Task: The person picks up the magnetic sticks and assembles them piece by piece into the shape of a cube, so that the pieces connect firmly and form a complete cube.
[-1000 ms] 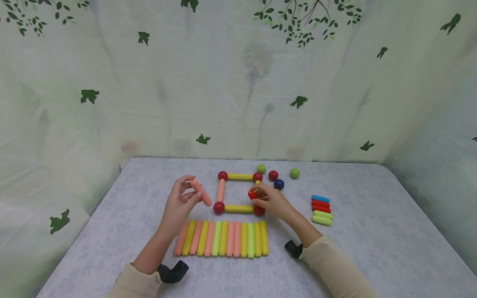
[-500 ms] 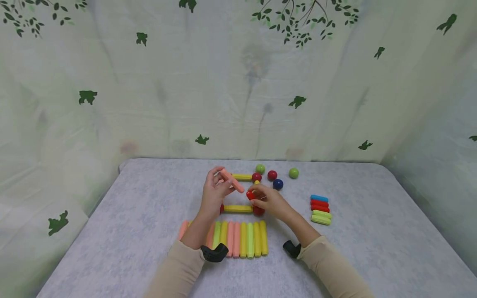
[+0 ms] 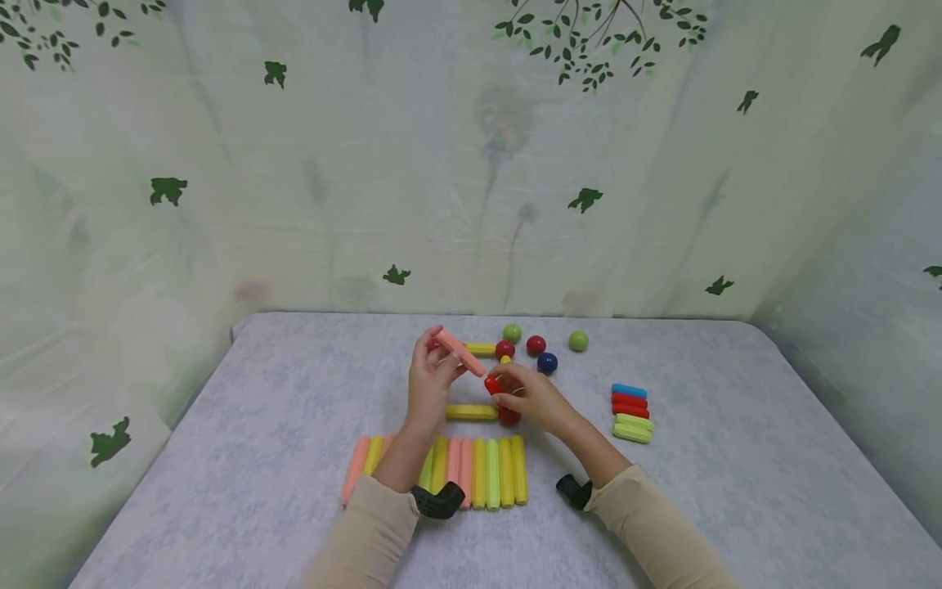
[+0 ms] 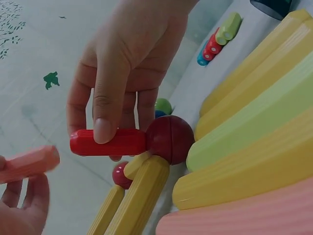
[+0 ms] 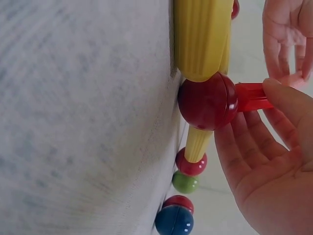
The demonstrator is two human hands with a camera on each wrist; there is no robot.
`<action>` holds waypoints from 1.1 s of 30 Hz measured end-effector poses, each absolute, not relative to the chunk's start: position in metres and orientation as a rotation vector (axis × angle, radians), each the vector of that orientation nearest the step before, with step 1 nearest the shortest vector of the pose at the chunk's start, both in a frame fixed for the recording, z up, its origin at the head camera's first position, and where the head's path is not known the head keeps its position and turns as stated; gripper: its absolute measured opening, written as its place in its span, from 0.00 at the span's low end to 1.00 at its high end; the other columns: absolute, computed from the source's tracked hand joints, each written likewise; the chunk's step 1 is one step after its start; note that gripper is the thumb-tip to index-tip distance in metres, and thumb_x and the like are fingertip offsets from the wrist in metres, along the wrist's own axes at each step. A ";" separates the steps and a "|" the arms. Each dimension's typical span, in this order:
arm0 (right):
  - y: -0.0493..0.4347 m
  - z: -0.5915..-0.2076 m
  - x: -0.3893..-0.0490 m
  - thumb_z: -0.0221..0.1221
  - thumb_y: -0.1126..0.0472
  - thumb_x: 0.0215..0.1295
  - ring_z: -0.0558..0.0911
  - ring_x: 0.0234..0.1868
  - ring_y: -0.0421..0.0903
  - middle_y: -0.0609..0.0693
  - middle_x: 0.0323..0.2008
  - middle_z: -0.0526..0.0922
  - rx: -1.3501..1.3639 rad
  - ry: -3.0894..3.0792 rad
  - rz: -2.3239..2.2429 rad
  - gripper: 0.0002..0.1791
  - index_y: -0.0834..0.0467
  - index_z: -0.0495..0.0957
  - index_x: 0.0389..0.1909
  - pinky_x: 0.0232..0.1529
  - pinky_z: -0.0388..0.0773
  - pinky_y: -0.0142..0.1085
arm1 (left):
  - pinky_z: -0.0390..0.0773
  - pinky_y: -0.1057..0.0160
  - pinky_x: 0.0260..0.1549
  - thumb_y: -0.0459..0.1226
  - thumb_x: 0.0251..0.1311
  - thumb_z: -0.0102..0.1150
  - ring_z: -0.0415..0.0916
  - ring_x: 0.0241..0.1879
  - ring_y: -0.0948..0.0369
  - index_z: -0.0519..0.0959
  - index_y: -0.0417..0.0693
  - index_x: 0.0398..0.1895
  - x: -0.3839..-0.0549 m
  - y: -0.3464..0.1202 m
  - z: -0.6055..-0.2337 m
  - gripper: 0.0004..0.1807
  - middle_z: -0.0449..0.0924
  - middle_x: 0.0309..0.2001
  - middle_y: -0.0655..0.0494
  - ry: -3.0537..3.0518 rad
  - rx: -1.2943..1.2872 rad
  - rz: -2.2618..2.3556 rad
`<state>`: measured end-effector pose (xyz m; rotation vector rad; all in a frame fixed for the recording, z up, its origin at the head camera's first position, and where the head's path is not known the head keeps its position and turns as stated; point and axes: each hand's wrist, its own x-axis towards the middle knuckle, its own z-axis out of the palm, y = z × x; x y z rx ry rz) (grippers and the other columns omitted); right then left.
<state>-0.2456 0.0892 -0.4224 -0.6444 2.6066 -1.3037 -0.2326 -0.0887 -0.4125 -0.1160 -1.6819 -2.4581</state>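
Observation:
My left hand (image 3: 429, 380) holds a pink stick (image 3: 459, 352) slanted in the air, its lower end close to the top of a short red stick (image 4: 110, 142). My right hand (image 3: 536, 397) pinches that red stick between thumb and fingers. The red stick stands upright on a dark red ball (image 5: 205, 103), the near right corner of a square made of sticks and balls. A near yellow stick (image 3: 473, 412) and a far yellow stick (image 3: 480, 349) form two of its sides. My left hand and arm hide the square's left side.
A row of pink, yellow and green sticks (image 3: 492, 474) lies in front of the square, partly under my left forearm. Behind it sit loose balls: green (image 3: 511, 333), red (image 3: 536, 345), blue (image 3: 547, 363) and another green. Several short coloured sticks (image 3: 630, 401) lie at the right.
My left hand has moved right and slightly up with the pink stick, bringing it over the square beside the red stick. My right hand has stayed on the red stick.

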 end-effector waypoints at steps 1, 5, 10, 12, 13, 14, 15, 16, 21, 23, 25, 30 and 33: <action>0.089 -0.423 -0.245 0.60 0.63 0.58 0.76 0.41 0.43 0.46 0.39 0.78 -0.646 2.608 -1.304 0.16 0.54 0.72 0.48 0.45 0.73 0.39 | 0.74 0.57 0.44 0.32 0.62 0.50 0.70 0.48 0.46 0.57 0.53 0.63 -0.230 -0.090 -0.409 0.27 0.66 0.52 0.45 -1.705 -0.126 -2.452; 0.088 -0.422 -0.245 0.60 0.64 0.58 0.76 0.41 0.43 0.47 0.39 0.78 -0.649 2.605 -1.321 0.16 0.55 0.73 0.48 0.46 0.73 0.39 | 0.78 0.57 0.33 0.40 0.63 0.50 0.72 0.41 0.48 0.56 0.56 0.63 -0.230 -0.098 -0.406 0.26 0.66 0.53 0.52 -1.841 -0.118 -2.402; 0.089 -0.421 -0.245 0.60 0.63 0.58 0.76 0.40 0.43 0.47 0.39 0.78 -0.663 2.611 -1.323 0.16 0.55 0.73 0.48 0.45 0.73 0.38 | 0.71 0.69 0.19 0.45 0.52 0.62 0.67 0.24 0.61 0.70 0.46 0.48 -0.236 -0.103 -0.411 0.22 0.74 0.40 0.53 -1.894 0.020 -2.365; 0.089 -0.421 -0.245 0.59 0.63 0.58 0.76 0.40 0.43 0.47 0.39 0.78 -0.680 2.615 -1.327 0.16 0.56 0.73 0.48 0.45 0.73 0.38 | 0.68 0.69 0.19 0.45 0.49 0.65 0.64 0.20 0.62 0.74 0.43 0.43 -0.236 -0.104 -0.412 0.21 0.75 0.36 0.51 -1.874 0.043 -2.381; 0.089 -0.421 -0.244 0.59 0.63 0.58 0.76 0.40 0.44 0.47 0.39 0.78 -0.687 2.617 -1.327 0.16 0.56 0.73 0.48 0.45 0.74 0.38 | 0.67 0.68 0.19 0.44 0.48 0.66 0.63 0.19 0.62 0.75 0.43 0.41 -0.236 -0.105 -0.413 0.20 0.75 0.34 0.51 -1.861 0.054 -2.396; 0.089 -0.421 -0.244 0.59 0.63 0.58 0.76 0.40 0.44 0.47 0.39 0.78 -0.685 2.616 -1.327 0.16 0.56 0.73 0.48 0.45 0.74 0.38 | 0.67 0.68 0.20 0.44 0.47 0.67 0.63 0.18 0.62 0.76 0.43 0.40 -0.235 -0.106 -0.413 0.20 0.75 0.34 0.52 -1.864 0.071 -2.399; 0.089 -0.421 -0.244 0.59 0.63 0.58 0.76 0.40 0.44 0.47 0.39 0.78 -0.681 2.615 -1.326 0.16 0.56 0.73 0.48 0.45 0.74 0.38 | 0.66 0.67 0.20 0.43 0.47 0.67 0.63 0.17 0.62 0.75 0.42 0.40 -0.235 -0.107 -0.413 0.20 0.76 0.34 0.52 -1.858 0.076 -2.408; 0.089 -0.421 -0.244 0.59 0.63 0.58 0.76 0.40 0.44 0.47 0.39 0.78 -0.675 2.615 -1.325 0.16 0.56 0.73 0.48 0.45 0.74 0.39 | 0.66 0.66 0.20 0.42 0.47 0.67 0.64 0.17 0.62 0.74 0.41 0.40 -0.235 -0.108 -0.414 0.20 0.76 0.34 0.52 -1.854 0.086 -2.417; 0.089 -0.422 -0.244 0.60 0.62 0.58 0.76 0.41 0.43 0.47 0.40 0.78 -0.636 2.615 -1.319 0.16 0.54 0.73 0.48 0.45 0.73 0.39 | 0.71 0.65 0.27 0.38 0.48 0.66 0.68 0.21 0.61 0.70 0.42 0.42 -0.233 -0.107 -0.413 0.20 0.77 0.34 0.52 -1.886 0.124 -2.417; 0.090 -0.423 -0.244 0.60 0.63 0.58 0.76 0.41 0.44 0.47 0.39 0.78 -0.644 2.616 -1.327 0.16 0.55 0.73 0.47 0.45 0.73 0.39 | 0.73 0.66 0.29 0.37 0.49 0.65 0.71 0.24 0.61 0.71 0.40 0.44 -0.233 -0.104 -0.413 0.20 0.78 0.36 0.50 -1.899 0.097 -2.400; 0.090 -0.423 -0.244 0.60 0.63 0.58 0.76 0.40 0.44 0.47 0.39 0.78 -0.640 2.615 -1.333 0.16 0.55 0.73 0.48 0.45 0.74 0.39 | 0.74 0.66 0.29 0.35 0.50 0.64 0.73 0.27 0.60 0.71 0.38 0.46 -0.233 -0.101 -0.413 0.20 0.78 0.38 0.48 -1.927 0.042 -2.370; 0.089 -0.424 -0.244 0.60 0.63 0.57 0.76 0.39 0.44 0.47 0.37 0.78 -0.626 2.606 -1.346 0.17 0.55 0.72 0.48 0.45 0.74 0.39 | 0.75 0.67 0.32 0.35 0.54 0.61 0.74 0.36 0.59 0.64 0.38 0.53 -0.232 -0.097 -0.415 0.25 0.77 0.43 0.45 -2.025 -0.061 -2.281; 0.089 -0.424 -0.245 0.60 0.64 0.57 0.76 0.39 0.43 0.47 0.37 0.78 -0.645 2.600 -1.351 0.17 0.56 0.72 0.48 0.45 0.73 0.39 | 0.76 0.65 0.35 0.35 0.55 0.59 0.75 0.39 0.57 0.62 0.38 0.55 -0.231 -0.097 -0.416 0.26 0.75 0.44 0.43 -2.020 -0.088 -2.275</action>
